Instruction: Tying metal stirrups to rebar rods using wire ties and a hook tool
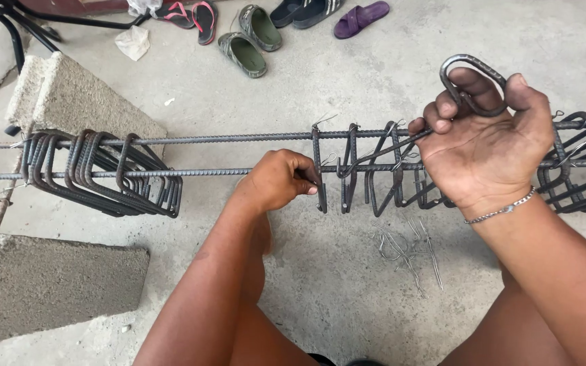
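Steel ties being fastened on 2 ribbed bars laid across concrete blocks.

The left hand (281,180) is closed around a bent steel loop (319,169) hung on the lower ribbed bar (205,173), beside the upper ribbed bar (239,138). The right hand (486,139) is closed on a looped metal hook tool (473,78), its tip reaching the loops. The bars are judged stiff, heavy and rough-surfaced, so slipping is unlikely; the loops are best gripped at a straight side. Loose wire pieces (405,247) on the floor are judged thin, light and easily bent. A bundle of loops (103,173) hangs near a concrete block (76,102).
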